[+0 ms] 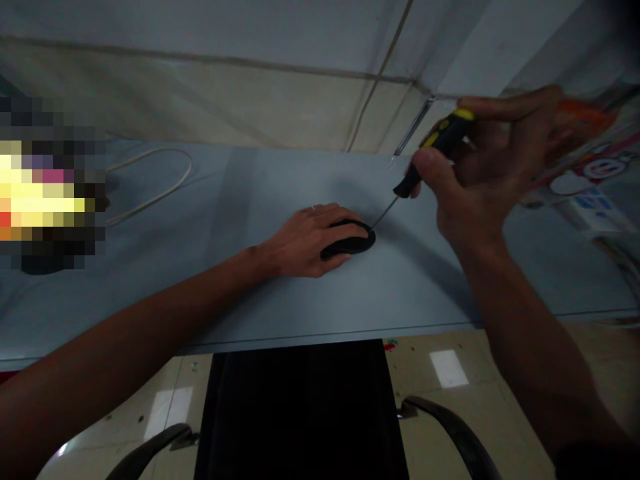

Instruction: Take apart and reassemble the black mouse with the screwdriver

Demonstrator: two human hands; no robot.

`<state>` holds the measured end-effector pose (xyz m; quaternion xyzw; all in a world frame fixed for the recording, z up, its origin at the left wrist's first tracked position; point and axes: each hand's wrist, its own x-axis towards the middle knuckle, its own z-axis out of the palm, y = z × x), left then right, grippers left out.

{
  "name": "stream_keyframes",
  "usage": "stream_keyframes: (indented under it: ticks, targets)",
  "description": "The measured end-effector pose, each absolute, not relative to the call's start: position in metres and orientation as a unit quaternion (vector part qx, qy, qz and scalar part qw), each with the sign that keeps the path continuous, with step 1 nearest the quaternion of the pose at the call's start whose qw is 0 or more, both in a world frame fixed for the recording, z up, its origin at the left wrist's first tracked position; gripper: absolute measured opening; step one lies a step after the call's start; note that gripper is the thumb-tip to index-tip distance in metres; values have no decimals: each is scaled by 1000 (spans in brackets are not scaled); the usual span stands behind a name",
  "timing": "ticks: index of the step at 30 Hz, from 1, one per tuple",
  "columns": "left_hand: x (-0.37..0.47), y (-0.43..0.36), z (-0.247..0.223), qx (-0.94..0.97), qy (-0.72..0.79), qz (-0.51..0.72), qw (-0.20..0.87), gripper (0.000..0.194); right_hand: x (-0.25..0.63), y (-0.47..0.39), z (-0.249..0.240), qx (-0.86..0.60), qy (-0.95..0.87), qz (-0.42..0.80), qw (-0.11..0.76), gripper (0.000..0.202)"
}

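A black computer mouse lies on the grey-blue table. My left hand is wrapped over it, fingers along its top and sides. My right hand grips a screwdriver with a black and yellow handle, held at a slant. The thin shaft points down to the left, and its tip meets the front end of the mouse, close to my left fingertips. Whether the tip sits in a gap or a screw is too small to tell.
A white cable loops on the table at the left, beside a pixelated area. Packages and cables lie at the right. Behind is a tiled wall; a black chair stands at the front edge.
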<state>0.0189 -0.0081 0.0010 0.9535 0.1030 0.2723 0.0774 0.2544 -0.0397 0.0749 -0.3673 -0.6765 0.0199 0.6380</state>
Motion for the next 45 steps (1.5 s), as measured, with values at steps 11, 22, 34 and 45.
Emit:
stream_keyframes:
  ticks: [11,22,34,45]
  targets:
    - [17,-4,1,939,85,311,121,42,293,-21,64,-637,-651,226,344,30]
    - [20,-3,4,908,63,414,13,60,291,-18,57,-620,-749,67,225,48]
    - [10,-22,14,926,51,333,-170,47,252,-41,57,-434,-624,600,250,41]
    - [6,-43,25,929,47,356,-94,34,250,-36,85,-408,-787,388,252,38]
